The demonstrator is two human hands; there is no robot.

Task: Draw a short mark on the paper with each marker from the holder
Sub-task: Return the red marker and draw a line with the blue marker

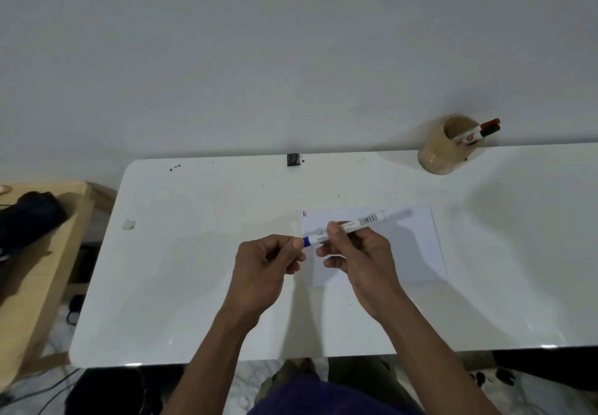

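1. A blue marker (pixel 344 227) is held in the air over the near-left part of the paper (pixel 404 246), above the counter (pixel 194 269), between both hands.
2. Right hand (pixel 359 252): grip pinched on the white barrel near its middle, thumb on top, fingers curled under. Barrel is steadied this way, likely so the other hand can work the cap.
3. Left hand (pixel 268 259): grip pinched at the blue cap end of the marker, thumb and forefinger pressed together on it. Whether the cap is being pulled off or pushed on cannot be told.
4. Marker's long axis runs almost level, left-near to right-far; blue end points left toward the left hand, the white tail points right and slightly away, toward the holder side.
5. Two short marks (pixel 304 214), reddish and dark, are seen at the paper's far-left corner, side by side. No blue mark can be made out; too small to be sure.
6. Holder (pixel 440 152) stands at the far-right counter edge, well apart from the paper. Two markers (pixel 479 131) with dark red caps lean out of it to the right.
7. Paper lies flat in front of the person, kept within easy reach of the writing hand.
8. Judged step: capping or uncapping the blue marker, tip not on the paper.
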